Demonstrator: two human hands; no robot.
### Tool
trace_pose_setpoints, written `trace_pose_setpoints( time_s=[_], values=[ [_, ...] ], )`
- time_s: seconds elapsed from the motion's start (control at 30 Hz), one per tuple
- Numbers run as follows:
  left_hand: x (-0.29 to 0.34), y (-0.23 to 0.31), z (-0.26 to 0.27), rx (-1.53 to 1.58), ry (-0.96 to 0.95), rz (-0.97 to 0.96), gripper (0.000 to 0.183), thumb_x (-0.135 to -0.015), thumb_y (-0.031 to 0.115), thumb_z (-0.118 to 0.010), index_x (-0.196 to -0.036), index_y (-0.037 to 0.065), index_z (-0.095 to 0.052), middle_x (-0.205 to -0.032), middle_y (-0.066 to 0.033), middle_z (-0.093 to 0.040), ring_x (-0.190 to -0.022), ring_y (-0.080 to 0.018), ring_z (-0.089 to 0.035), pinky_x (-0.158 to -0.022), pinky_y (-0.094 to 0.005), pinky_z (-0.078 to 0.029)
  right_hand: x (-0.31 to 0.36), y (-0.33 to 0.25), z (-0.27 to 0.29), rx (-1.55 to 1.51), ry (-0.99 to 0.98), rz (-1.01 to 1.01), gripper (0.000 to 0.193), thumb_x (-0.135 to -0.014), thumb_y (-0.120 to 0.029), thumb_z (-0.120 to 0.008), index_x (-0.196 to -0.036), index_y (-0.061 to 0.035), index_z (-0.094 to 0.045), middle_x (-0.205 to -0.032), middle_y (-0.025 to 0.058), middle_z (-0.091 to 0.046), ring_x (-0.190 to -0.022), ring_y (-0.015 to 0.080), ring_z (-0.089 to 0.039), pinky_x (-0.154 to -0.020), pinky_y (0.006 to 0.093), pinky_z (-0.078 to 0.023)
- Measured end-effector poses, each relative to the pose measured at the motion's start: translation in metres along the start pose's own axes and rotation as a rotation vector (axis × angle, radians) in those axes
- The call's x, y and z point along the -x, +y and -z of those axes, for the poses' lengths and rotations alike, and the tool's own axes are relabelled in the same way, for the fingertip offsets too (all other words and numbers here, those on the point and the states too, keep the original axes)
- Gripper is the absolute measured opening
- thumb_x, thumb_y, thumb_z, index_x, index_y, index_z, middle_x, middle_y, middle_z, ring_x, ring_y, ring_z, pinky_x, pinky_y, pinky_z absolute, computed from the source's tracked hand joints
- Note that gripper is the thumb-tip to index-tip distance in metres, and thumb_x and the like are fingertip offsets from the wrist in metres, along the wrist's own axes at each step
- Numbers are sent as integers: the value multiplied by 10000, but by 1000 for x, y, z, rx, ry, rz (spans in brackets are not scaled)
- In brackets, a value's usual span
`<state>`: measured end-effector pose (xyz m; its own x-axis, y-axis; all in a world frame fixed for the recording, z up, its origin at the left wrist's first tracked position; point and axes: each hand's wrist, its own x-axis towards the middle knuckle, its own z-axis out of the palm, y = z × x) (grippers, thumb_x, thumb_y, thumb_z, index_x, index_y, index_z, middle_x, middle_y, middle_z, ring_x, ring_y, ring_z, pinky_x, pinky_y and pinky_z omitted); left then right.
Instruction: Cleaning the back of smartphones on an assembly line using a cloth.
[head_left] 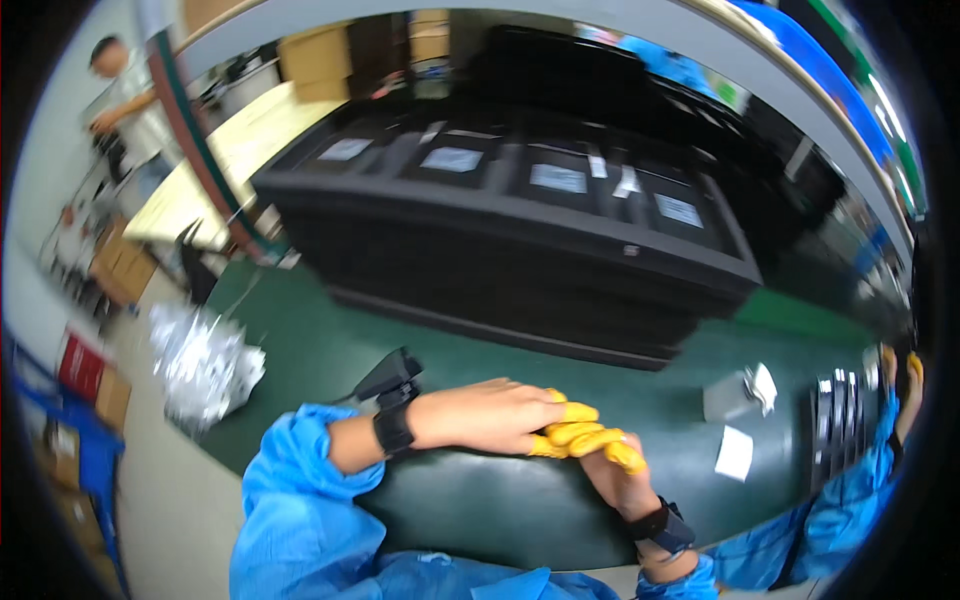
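My left hand (pixel 490 415) and my right hand (pixel 615 478) meet above the near part of the green table (pixel 480 500). Yellow finger cots (pixel 575 435) cover fingers of both. The left fingers reach across to the right ones, and the bent fingers of the two hands overlap and touch. Both look closed; anything pinched between them is hidden. Each wrist wears a black strap, and a black device (pixel 395 375) sits by the left one. Beyond my hands stands a large black box (pixel 500 265) with several compartments, pale labels in them.
A crumpled silvery plastic bag (pixel 205 365) lies at the left edge. To the right are a whitish container (pixel 735 393) with tissue, a white paper (pixel 735 453) and several slim black parts (pixel 835 420). A co-worker's hand (pixel 908 395) is beside them. A shelf edge (pixel 800 75) crosses above.
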<state>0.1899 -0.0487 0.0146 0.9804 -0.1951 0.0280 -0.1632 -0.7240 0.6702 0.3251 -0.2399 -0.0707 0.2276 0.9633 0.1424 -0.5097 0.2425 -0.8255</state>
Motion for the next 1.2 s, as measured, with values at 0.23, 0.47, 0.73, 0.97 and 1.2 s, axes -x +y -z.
trace_pose_setpoints(
  time_s=[0.23,0.47,0.73,0.97,1.2],
  values=[
    [13,-1,10,-75,66,60,303,-810,161,-602,-1070,6,-599,-916,-166,-640,-854,-343,-615,-707,-411,-501,-11,-14,-21,101,-39,49,382,-898,-319,-483,-937,23,-648,-1098,161,-626,-1095,313,-542,-976,467,-374],
    [12,-1,6,-95,62,48,255,-828,162,-586,-1040,23,-616,-914,-151,-647,-854,-329,-618,-701,-403,-500,-11,-15,-17,97,-45,19,397,-891,-331,-504,-976,30,-647,-1078,177,-622,-1033,319,-551,-931,449,-396],
    [7,0,10,-76,-53,87,311,-843,170,-576,-1128,45,-592,-977,-154,-646,-927,-322,-606,-763,-404,-492,-6,-15,-7,-2,-29,-130,377,-860,-253,-607,-1058,67,-619,-1134,138,-603,-1074,230,-543,-987,354,-367],
    [6,7,14,-66,-83,78,319,-838,153,-573,-1134,35,-588,-994,-160,-642,-948,-320,-601,-783,-409,-495,-5,-22,-17,82,-34,-148,402,-866,-305,-580,-1064,42,-624,-1109,171,-606,-1048,294,-550,-979,409,-378],
    [16,1,10,-201,4,57,281,-825,173,-593,-1081,58,-618,-971,-145,-653,-847,-327,-629,-714,-405,-514,-10,-16,-17,69,-143,-100,334,-920,-208,-535,-1139,36,-595,-1147,144,-610,-1071,221,-569,-966,335,-419]
  ],
)
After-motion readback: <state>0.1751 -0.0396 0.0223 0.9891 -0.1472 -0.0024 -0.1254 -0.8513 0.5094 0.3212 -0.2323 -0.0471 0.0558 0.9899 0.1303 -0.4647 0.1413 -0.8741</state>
